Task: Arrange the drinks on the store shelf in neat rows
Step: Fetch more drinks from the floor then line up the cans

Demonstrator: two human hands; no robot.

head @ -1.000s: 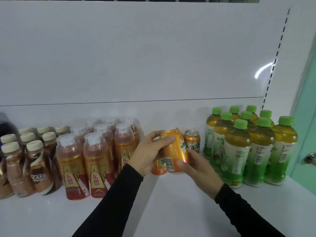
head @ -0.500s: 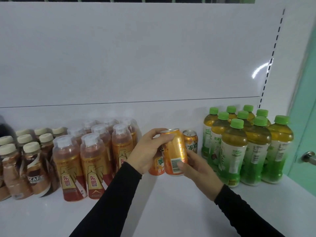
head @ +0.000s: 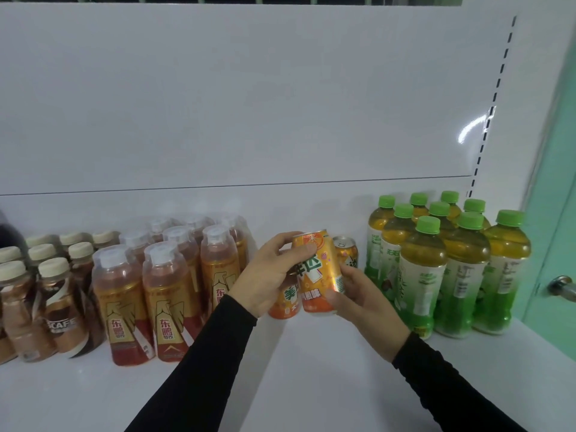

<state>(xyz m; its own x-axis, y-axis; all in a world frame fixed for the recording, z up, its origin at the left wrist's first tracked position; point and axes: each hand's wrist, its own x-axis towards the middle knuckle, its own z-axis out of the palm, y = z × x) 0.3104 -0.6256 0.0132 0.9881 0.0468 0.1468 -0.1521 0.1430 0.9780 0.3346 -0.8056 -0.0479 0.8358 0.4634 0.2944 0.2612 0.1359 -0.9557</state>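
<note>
Both hands were wrapped around one orange can (head: pixel 318 272), left hand (head: pixel 265 275) up top, right hand (head: pixel 364 304) lower, just above the shelf (head: pixel 311 369).

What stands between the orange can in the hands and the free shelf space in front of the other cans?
Nothing visible does. Both hands, left hand and right hand, hold the orange can just above the bare white shelf, beside a standing orange can.
</note>
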